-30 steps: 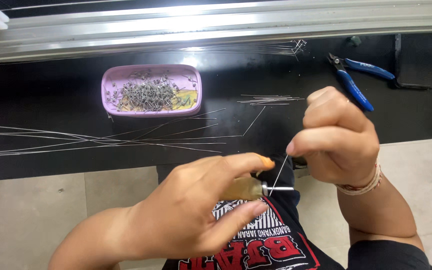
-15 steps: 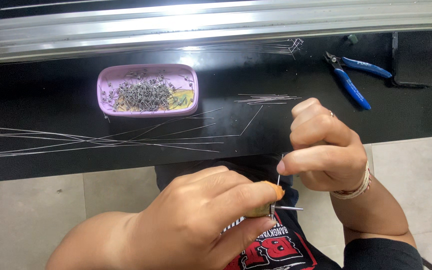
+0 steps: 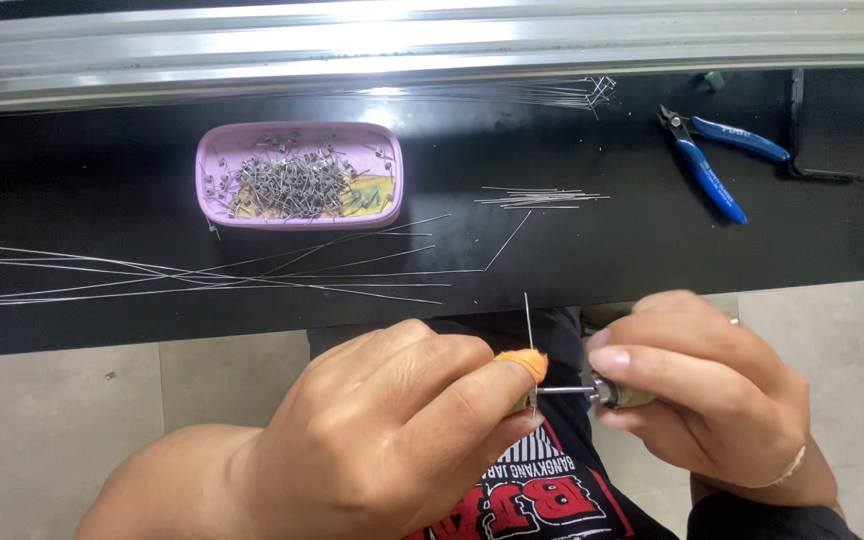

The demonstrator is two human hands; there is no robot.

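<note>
Left hand (image 3: 392,430), its orange-capped fingertip (image 3: 524,364) forward, pinched a thin wire (image 3: 528,325) standing upright below the black bench (image 3: 72,180). Just beside it, the right hand (image 3: 702,395) gripped a small metal tool (image 3: 614,392), its thin rod (image 3: 564,390) meeting the wire.

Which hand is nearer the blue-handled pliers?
Right. The right hand is almost directly below the blue-handled pliers; the left hand sits much further left.
</note>
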